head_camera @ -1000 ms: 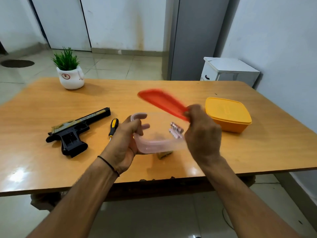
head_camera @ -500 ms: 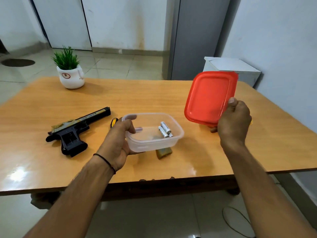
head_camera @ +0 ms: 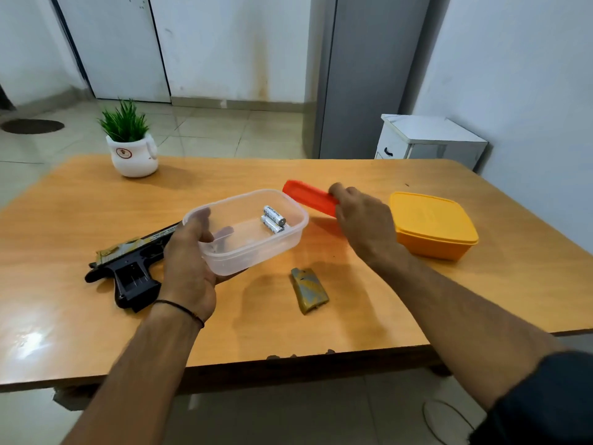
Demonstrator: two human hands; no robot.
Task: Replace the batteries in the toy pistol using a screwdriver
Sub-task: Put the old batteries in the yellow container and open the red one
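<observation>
Toy pistol [head_camera: 128, 268]: flat on its side on the surface [head_camera: 353, 316], at 9 o'clock of the clear tub [head_camera: 253, 252], muzzle end hidden behind the left hand [head_camera: 189, 268]. The grip shows an open ribbed bay. The loose cover plate [head_camera: 309, 290] lies at 5 o'clock of the tub, apart from everything.

Batteries [head_camera: 273, 218]: two or three cells together in the tub's far right corner; exact count unclear.

Left hand: fingers clamped on the tub's near-left end, thumb over the rim, the rest beneath. The tub is raised and tipped slightly, probably to bring the cells within reach.

Right hand [head_camera: 362, 226]: fingers curled round the near edge of the red lid [head_camera: 309, 197], which is tilted low at 2 o'clock of the tub. Whether it touches the surface I cannot tell. Judged: the lid is being parked out of the way.

Yellow box [head_camera: 433, 226] at 3 o'clock, lidded, just beside the right hand, so room is tight there. Potted plant [head_camera: 134, 155] at 11 o'clock, well apart. The near strip toward the surface edge, at 6 o'clock, offers working room. Screwdriver not in view.
</observation>
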